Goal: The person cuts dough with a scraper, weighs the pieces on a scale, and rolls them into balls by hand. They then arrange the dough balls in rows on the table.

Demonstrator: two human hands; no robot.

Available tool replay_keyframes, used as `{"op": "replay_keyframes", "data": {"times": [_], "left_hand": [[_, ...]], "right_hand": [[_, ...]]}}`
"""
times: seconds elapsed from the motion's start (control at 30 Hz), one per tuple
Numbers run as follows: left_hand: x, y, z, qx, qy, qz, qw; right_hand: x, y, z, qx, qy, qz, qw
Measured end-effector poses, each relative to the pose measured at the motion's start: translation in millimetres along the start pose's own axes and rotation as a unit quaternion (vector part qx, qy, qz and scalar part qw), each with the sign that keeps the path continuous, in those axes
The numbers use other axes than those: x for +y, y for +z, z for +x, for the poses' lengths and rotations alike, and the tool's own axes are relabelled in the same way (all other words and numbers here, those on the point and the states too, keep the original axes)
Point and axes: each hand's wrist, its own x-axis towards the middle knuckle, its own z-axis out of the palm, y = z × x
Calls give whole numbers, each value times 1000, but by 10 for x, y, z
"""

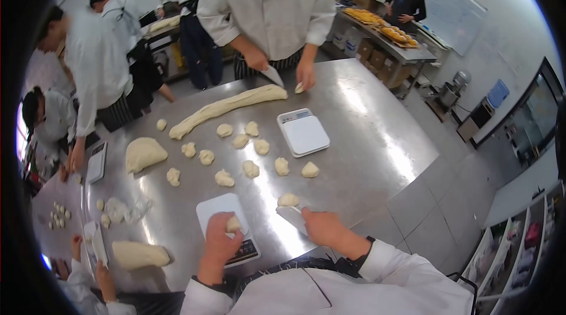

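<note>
Over the near kitchen scale (217,205), my left hand (217,241) is closed on a small dough piece (233,224), which shows between thumb and fingers. My right hand (325,228) grips a dough scraper (291,218) with a flat pale blade. Just beyond that blade lies a dough lump (288,199), overlapped by its edge in this view. Several small dough pieces (251,169) are scattered across the steel table (365,138) ahead of my hands.
Across the table a person (268,8) holds a knife (273,76) at the end of a long dough roll (230,109). A second scale (303,132) stands near them. Larger dough masses (145,154) sit to the left, where other people (97,73) work.
</note>
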Motion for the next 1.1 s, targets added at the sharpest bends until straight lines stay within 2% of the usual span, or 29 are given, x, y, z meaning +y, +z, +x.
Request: {"op": "replay_keyframes", "data": {"times": [0.07, 0.1, 0.17, 0.2, 0.27, 0.37, 0.4, 0.43, 0.47, 0.73, 0.8, 0.93, 1.1], "left_hand": [[141, 330, -33, -66, 45, -45, 996], [247, 444, -26, -165, -18, -25, 986], [243, 751, -25, -326, -81, 10, 942], [197, 836, -37, -330, -87, 9, 940], [122, 899, -68, -279, 75, 16, 957], [221, 838, -89, -271, -69, 16, 960], [178, 837, -104, -252, -77, -2, 965], [194, 819, -111, -245, -124, -4, 962], [187, 805, -118, -250, -134, -1, 959], [186, 876, -132, -232, -138, -16, 963], [212, 871, -93, -280, -166, -1, 946], [156, 944, -86, -256, -162, 7, 953], [279, 689, -49, -230, -180, -68, 954]], "right_hand": [[30, 25, 31, 12, -7, 51, 999], [58, 29, 73, 19, -2, 52, 998], [107, 75, 84, -2, 3, 64, 998], [121, 83, 72, -9, 3, 66, 998], [120, 95, 92, 12, -23, 55, 998], [57, 4, 66, 74, -52, 55, 994], [-29, -90, 52, 103, -56, 71, 991], [-111, -136, 51, 92, -60, 78, 991], [-171, -207, 80, 80, -68, 68, 992], [-537, -76, 333, -35, -93, 11, 995], [-583, 128, 392, -9, -111, 2, 994], [-648, 55, 615, -29, -86, 12, 996], [-365, 122, 928, 37, -49, 19, 998]]}}
